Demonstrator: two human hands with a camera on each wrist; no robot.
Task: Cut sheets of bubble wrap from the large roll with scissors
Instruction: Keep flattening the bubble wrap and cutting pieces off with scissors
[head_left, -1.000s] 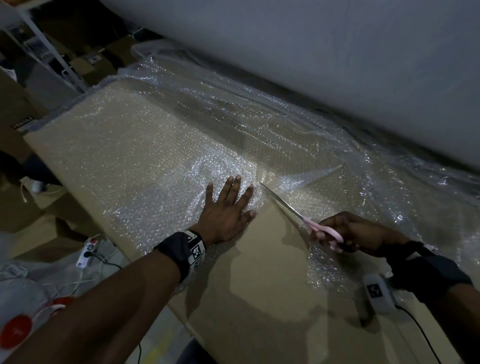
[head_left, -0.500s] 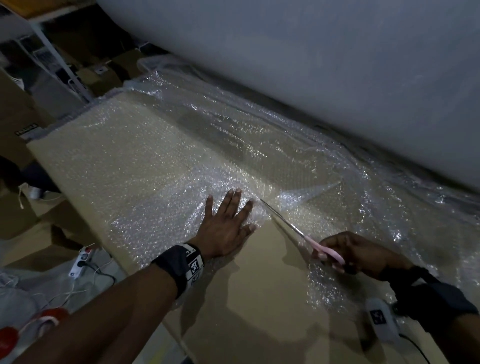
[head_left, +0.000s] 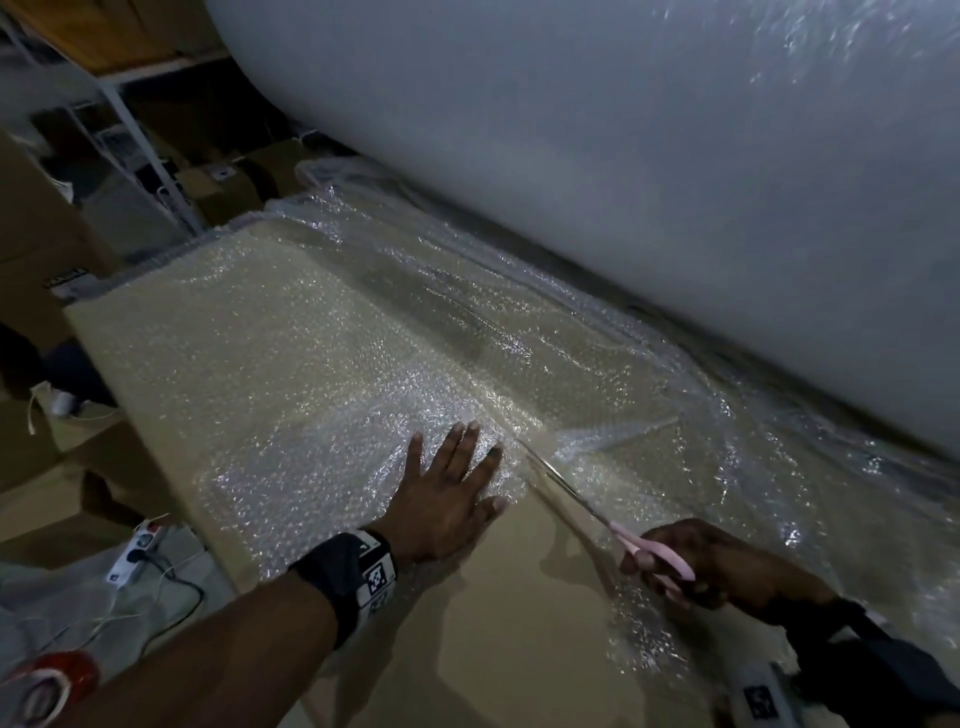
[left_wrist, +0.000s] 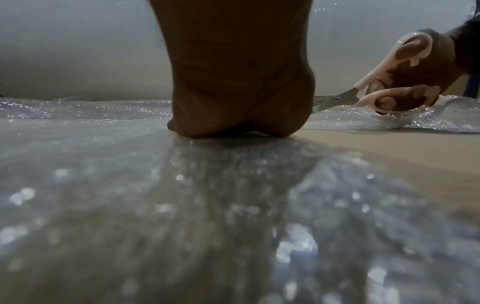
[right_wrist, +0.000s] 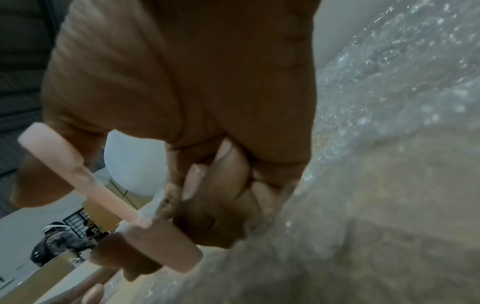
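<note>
**Mid-cut: scissors part-way across the sheet**

Your left hand (head_left: 447, 512) lies flat, palm down, fingers straight and slightly spread, pressing the bubble wrap (head_left: 291, 374) onto the brown table (head_left: 519, 639) just left of the cut line. Its grip holds nothing; it only pins the sheet. The left wrist view shows the heel of that hand planted on the wrap, close to the wrap's cut edge.

The scissors (head_left: 597, 512) run from your right hand up and leftward, their tips ending just beside your left fingertips. The blades look nearly closed, though they are too thin in the head view to be sure. Bare table shows between the two hands, so I judge the cut is well begun but not finished: uncut wrap stretches on toward the large roll (head_left: 649, 182) along the table's far edge.

Your right hand (head_left: 727, 566) sits low near the table's near right edge, fingers curled through the pink handles, gripping them firmly.

Next, I would open the blades and push on toward the roll, then shift your left hand forward to keep the wrap taut beside the tips.
</note>
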